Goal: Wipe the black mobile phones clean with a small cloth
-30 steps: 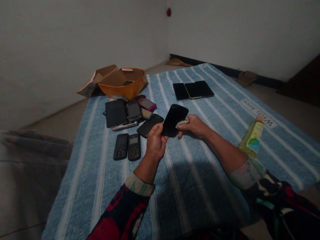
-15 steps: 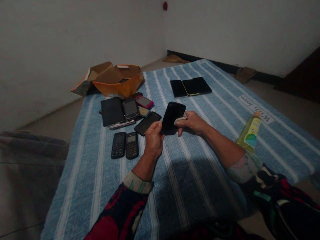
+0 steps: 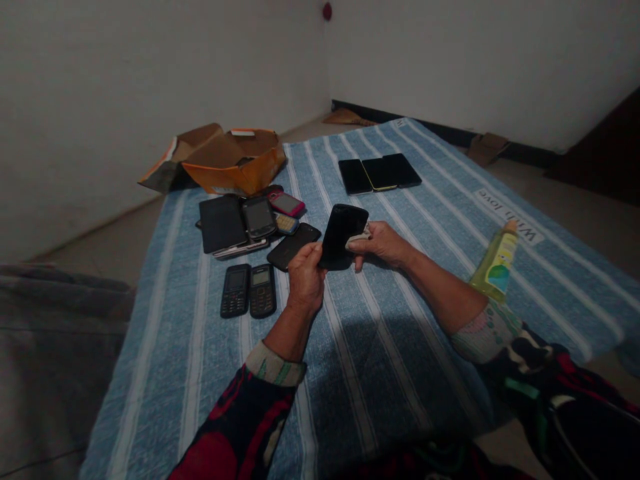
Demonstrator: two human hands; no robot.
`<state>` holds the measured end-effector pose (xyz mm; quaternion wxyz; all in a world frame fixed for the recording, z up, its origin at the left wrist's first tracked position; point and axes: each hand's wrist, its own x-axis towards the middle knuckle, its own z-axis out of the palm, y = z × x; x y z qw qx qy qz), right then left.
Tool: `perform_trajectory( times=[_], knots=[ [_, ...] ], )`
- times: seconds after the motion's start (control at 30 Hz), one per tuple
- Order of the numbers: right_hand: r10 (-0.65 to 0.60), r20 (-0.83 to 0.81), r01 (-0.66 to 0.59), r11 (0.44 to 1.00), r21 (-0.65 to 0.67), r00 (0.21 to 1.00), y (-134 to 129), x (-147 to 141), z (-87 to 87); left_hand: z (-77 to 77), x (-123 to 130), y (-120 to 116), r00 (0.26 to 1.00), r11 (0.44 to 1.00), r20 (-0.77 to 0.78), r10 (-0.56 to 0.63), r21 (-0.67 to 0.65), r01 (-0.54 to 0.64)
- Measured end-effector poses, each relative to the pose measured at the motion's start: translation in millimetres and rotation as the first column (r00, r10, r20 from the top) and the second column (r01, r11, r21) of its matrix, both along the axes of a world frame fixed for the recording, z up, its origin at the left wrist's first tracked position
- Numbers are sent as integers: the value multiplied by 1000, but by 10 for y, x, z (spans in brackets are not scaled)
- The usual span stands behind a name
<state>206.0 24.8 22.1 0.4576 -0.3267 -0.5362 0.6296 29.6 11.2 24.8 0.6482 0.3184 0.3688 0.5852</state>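
A black smartphone (image 3: 340, 233) is tilted up above the striped cloth, gripped at its lower left edge by my left hand (image 3: 306, 277). My right hand (image 3: 383, 245) pinches a pale cloth (image 3: 359, 239) and presses it on the phone's right side. Just left of the held phone, another dark smartphone (image 3: 293, 247) lies on the cloth, partly behind my left fingers. Two keypad phones, a left one (image 3: 235, 291) and a right one (image 3: 263, 291), lie side by side closer to me.
Beyond these is a pile of phones with a black flat case (image 3: 223, 224) and a pink phone (image 3: 286, 202). An open orange cardboard box (image 3: 235, 175) stands behind it. Several black phones (image 3: 380, 173) lie at the back. A bottle of yellow-green liquid (image 3: 497, 263) lies by my right forearm.
Both hands keep their hold on the smartphone and the cloth, with hardly any movement. The whole view has shifted slightly.
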Motion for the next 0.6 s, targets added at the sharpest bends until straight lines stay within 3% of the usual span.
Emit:
perform_trajectory(
  times=[0.6],
  knots=[
    [4, 20, -4, 1000, 6, 1000, -4, -5, -7, -25, -1, 4, 1000, 1000, -17, 9, 25, -9]
  ],
)
